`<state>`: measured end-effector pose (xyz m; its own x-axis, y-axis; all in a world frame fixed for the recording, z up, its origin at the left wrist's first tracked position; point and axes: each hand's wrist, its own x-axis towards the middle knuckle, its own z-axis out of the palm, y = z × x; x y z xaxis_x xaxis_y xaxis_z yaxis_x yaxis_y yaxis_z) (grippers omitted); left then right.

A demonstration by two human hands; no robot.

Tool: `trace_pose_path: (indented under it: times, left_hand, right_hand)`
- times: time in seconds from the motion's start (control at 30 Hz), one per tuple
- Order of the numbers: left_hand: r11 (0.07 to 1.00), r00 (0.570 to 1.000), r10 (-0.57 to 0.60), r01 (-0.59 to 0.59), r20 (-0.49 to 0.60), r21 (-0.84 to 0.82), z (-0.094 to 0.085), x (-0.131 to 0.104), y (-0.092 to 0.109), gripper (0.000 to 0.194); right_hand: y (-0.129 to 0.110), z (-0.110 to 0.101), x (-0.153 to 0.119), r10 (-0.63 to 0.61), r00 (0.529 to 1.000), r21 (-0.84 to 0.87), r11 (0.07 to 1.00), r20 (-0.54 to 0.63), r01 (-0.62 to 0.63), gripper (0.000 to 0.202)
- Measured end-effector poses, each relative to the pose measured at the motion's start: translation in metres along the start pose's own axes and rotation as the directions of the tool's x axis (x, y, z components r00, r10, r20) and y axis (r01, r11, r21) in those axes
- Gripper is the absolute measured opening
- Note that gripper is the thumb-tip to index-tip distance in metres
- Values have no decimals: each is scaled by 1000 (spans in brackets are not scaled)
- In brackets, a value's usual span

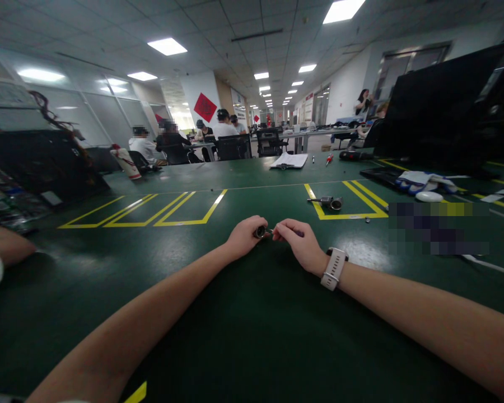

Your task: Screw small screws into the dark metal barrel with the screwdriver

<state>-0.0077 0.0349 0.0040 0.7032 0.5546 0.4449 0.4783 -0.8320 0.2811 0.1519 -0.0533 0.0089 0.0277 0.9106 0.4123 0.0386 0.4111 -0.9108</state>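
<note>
From where I stand, at the left edge of the green worktop (243, 336) I see the bent arm (10, 243) of another person, with a bit of white sleeve. A little further, near the far edge, there is a white and red object (127, 162) which leans to one side. Then come some yellow tape marks (180, 224), stuck on the surface in open frames. Just to the right of these marks is the left hand (246, 236), with its fingers closed around a small round metal part (260, 232); its open end is turned to the person. So this part lies between the two hands, at the fingertips of the left one. A thin piece (269, 230) bridges the narrow gap from it to the right hand (294, 238), whose fingers are pinched close together on this piece. Whether the thin piece enters the round part, I cannot tell. Farther back, behind the hands, rests a clipboard with papers (292, 160). On the right wrist is a watch with a pale strap (335, 268). Beyond this wrist, inside another tape frame, lies a second metal part (331, 203), well apart from both hands, its rod pointing to the left. Last, at the right, there are white and blue gloves (426, 182) and, in front of them, a white oval object (429, 197).
</note>
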Motion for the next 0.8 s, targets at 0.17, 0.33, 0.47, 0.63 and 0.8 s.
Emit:
trace_pose_path:
  times: [0.17,0.33,0.47,0.63,0.8]
  left_hand:
    - [995,1000,9,-9,7,99,-1,-1,3,6]
    - [993,999,49,-50,12,104,-3,-2,2,7]
    - [998,998,61,-61,8,34,-3,-2,2,7]
    - [997,998,54,-56,39,49,-4,-2,4,7]
    - [989,996,63,-71,66,130,-3,-1,5,10]
  right_hand:
    - [-7,4,-7,-48,999,-106,993,18,49,20]
    - [-1,-1,-1,20,1000,-18,1000,21,-19,24]
    - [8,-6,6,85,996,72,994,-1,-85,28]
    - [2,-2,0,27,1000,15,1000,5,-27,26]
    - [-11,10,-12,-108,994,-177,978,27,111,22]
